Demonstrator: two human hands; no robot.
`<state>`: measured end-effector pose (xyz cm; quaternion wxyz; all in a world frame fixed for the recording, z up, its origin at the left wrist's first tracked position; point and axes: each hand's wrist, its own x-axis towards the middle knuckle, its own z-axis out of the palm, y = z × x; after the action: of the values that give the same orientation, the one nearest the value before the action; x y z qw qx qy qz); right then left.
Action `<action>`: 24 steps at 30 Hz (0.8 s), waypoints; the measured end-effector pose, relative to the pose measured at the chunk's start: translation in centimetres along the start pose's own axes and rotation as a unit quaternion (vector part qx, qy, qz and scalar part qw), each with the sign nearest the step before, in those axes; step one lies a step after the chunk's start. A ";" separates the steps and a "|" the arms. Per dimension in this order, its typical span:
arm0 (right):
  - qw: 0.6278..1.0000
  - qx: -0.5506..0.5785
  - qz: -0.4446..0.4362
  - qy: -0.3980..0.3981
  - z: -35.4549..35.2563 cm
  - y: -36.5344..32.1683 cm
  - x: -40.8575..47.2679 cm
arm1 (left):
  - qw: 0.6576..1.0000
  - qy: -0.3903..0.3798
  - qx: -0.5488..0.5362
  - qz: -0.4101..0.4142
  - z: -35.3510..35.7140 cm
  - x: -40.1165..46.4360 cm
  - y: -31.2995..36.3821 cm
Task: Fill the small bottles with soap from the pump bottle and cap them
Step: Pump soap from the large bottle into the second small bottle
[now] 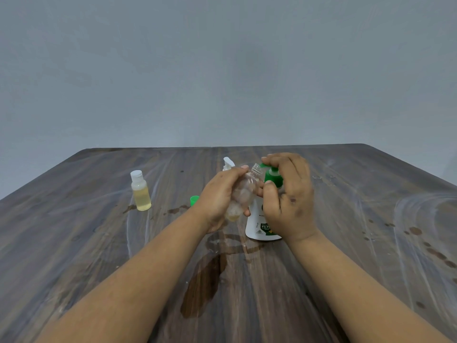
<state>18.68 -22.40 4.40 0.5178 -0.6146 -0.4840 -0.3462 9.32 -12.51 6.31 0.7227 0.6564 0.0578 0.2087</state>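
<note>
Standing left on the wet tabletop (321, 280) are a capped filled bottle (140, 191) and green cap (194, 200); left hand (217, 196) grips a tilted, near-empty clear bottle (243, 191) at the pump bottle (257, 224), right hand (288, 194) fingers curled over its pump.

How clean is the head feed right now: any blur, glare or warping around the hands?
Head view: light is soft and even, with no hard shadows; the left hand and the clear bottle it holds look slightly soft; the table edges bow from the wide lens; pale streaks and a wet patch sheen faintly.
</note>
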 end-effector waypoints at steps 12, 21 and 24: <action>1.000 -0.002 0.004 -0.003 -0.1 -0.2 0.0 | 1.000 0.008 -0.003 -0.004 0.0 0.1 0.0; 1.000 -0.008 0.010 -0.012 -0.2 -0.1 -0.1 | 1.000 0.005 0.005 -0.001 -0.1 0.1 -0.1; 1.000 -0.005 0.008 -0.010 -0.2 -0.2 0.0 | 1.000 0.003 0.015 0.001 -0.1 0.1 -0.1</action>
<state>18.52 -22.59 4.51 0.5131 -0.6245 -0.4823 -0.3378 9.42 -12.34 6.21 0.7124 0.6665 0.0629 0.2107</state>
